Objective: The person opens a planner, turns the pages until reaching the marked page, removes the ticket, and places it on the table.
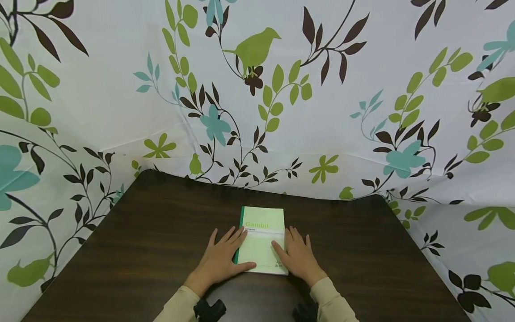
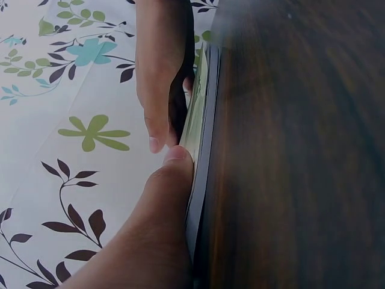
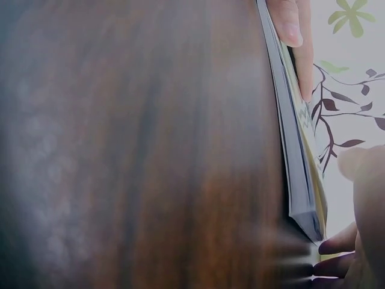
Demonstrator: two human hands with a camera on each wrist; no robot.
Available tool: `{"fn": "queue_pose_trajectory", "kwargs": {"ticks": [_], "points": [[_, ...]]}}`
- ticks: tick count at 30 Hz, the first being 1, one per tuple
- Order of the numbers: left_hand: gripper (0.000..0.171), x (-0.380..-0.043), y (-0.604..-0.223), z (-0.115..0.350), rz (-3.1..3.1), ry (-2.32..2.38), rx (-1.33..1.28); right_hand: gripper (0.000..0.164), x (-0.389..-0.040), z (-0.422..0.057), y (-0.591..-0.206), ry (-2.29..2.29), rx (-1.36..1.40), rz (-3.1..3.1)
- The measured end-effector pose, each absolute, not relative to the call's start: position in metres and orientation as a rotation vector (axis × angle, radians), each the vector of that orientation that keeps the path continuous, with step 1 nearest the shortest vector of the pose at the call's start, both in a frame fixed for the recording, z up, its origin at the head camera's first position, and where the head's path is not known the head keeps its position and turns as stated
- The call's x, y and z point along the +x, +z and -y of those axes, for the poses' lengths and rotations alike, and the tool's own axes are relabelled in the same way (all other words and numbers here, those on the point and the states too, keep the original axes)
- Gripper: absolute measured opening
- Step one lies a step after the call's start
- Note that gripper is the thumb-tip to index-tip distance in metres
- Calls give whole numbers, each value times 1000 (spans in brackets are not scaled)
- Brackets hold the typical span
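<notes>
A pale green notebook (image 1: 263, 250) with a darker green spine and "Gambit" on its cover lies closed on the dark wooden table. My left hand (image 1: 220, 259) rests at its spine side, fingers spread and straight, with the thumb on the lower part of the cover. On the opposite side, my right hand (image 1: 298, 256) touches the right edge, its thumb lying over the cover. Both wrist views show the notebook's page edges (image 2: 207, 138) from the side. In the right wrist view, the right hand (image 3: 368, 211) has its fingertips at the notebook's near corner (image 3: 310, 223).
The brown table (image 1: 169, 214) extends around the notebook. Behind and beside it hangs a white cloth (image 1: 120, 103) printed with leaves, birds and flowers. Black wrist straps (image 1: 210, 311) show below the sleeves (image 1: 177, 306).
</notes>
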State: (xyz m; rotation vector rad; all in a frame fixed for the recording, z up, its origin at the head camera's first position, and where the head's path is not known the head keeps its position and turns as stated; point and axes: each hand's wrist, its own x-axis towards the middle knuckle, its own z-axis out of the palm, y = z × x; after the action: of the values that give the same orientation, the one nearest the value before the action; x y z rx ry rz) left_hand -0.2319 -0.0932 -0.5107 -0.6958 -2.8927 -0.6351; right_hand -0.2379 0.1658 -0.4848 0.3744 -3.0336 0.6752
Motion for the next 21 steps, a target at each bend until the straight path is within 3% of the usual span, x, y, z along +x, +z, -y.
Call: {"fn": "queue_pose_trajectory", "kwargs": {"ticks": [17,21], "points": [[98,-230,-510,93,2894,-651,-679,77,-235,-164,-483,827,351,2934],[99,-230,-511,93,2886,-633,-682,66,-236,-163,-482,948,336,2814]]}}
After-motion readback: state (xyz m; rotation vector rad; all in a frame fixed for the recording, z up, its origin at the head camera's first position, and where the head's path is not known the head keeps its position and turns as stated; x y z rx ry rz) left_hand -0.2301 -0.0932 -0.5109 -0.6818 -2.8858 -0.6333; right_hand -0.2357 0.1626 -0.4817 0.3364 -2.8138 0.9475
